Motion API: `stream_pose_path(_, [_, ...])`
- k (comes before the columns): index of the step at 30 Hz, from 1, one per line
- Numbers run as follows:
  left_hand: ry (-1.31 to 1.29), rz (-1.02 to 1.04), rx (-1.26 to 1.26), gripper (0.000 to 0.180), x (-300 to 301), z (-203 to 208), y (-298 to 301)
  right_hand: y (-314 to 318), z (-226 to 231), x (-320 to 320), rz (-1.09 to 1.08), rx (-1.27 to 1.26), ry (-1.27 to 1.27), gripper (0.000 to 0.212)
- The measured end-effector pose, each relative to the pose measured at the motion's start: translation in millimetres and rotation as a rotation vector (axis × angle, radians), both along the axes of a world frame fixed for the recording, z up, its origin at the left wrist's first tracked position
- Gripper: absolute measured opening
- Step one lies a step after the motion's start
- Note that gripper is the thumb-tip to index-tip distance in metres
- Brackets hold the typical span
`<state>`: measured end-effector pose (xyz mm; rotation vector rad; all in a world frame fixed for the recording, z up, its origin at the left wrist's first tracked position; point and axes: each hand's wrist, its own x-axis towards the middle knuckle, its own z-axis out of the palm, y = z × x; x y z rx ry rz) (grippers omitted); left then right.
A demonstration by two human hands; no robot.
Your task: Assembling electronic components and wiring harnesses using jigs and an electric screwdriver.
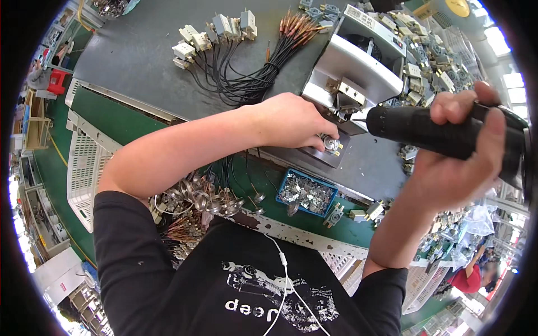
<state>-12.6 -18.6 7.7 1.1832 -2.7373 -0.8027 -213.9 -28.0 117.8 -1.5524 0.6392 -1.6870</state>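
Left hand (pixel 294 120) bent over the metal block (pixel 330 162) on the worktop (pixel 134 61); small silver part (pixel 332 144) pinched there between thumb and fingers. Black power screwdriver (pixel 412 126) gripped in the raised right hand (pixel 471 162), held nearly level, tip aimed leftward near the white machine (pixel 341 59). Silver part partly covered by the left fingers; screwdriver's rear end hard to make out; whether the tip touches anything cannot be told

Illumination: bright; windows (pixel 513 80) at right overexposed.
Pale reflections mark the metal housing (pixel 385 82), back from the near edge of the surface (pixel 140 61). The right hand (pixel 462 159) shows slight motion blur. Fisheye distortion bends the outer scene; black vignetting encloses it.
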Motion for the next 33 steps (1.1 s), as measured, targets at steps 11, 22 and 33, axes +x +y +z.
stream_pose_path(11, [0.04, 0.031, 0.065, 0.035, -2, 0, 3, -15, -25, 24, 0.02, -0.184, -0.003, 0.078])
stream_pose_path(22, [0.067, 0.025, 0.051, 0.035, -2, -5, 3, -12, -26, 50, -0.204, -0.097, 0.035, 0.081])
stream_pose_path(33, [0.104, 0.016, 0.009, 0.038, 0, -8, 3, -59, -19, 30, 0.462, -0.107, 0.113, 0.089])
